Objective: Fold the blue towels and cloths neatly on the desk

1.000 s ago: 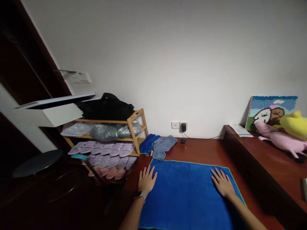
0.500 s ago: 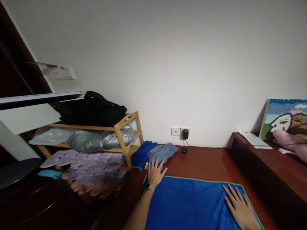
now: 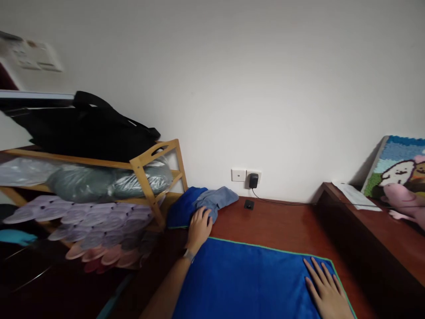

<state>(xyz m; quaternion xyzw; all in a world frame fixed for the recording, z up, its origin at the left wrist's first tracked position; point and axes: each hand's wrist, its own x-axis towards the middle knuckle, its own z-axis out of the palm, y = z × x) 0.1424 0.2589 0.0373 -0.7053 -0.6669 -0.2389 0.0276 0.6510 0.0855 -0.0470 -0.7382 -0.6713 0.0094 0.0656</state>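
A blue towel (image 3: 245,279) with a green edge lies spread flat on the reddish-brown wooden surface. My right hand (image 3: 327,285) rests flat on its far right corner, fingers spread. Beyond the towel's far left corner, my left hand (image 3: 199,228) touches a crumpled grey-blue cloth (image 3: 219,198), its fingers slightly bent and the thumb apart. Bunched beside that cloth is a second blue towel (image 3: 182,210), also green-edged, against the wooden rack. The near end of the spread towel runs out of view.
On the left, a wooden rack (image 3: 148,184) holds a black bag (image 3: 89,128), plastic-wrapped bundles (image 3: 83,181) and several rows of slippers (image 3: 102,219). A black plug (image 3: 253,180) sits in the wall socket. To the right, a raised ledge carries paper (image 3: 355,195), a pink plush toy (image 3: 398,199) and a picture (image 3: 396,168).
My left hand has moved left and forward off the spread towel's corner, its fingers drawing closer together on the grey-blue cloth. My right hand stays on the towel. The view has shifted.
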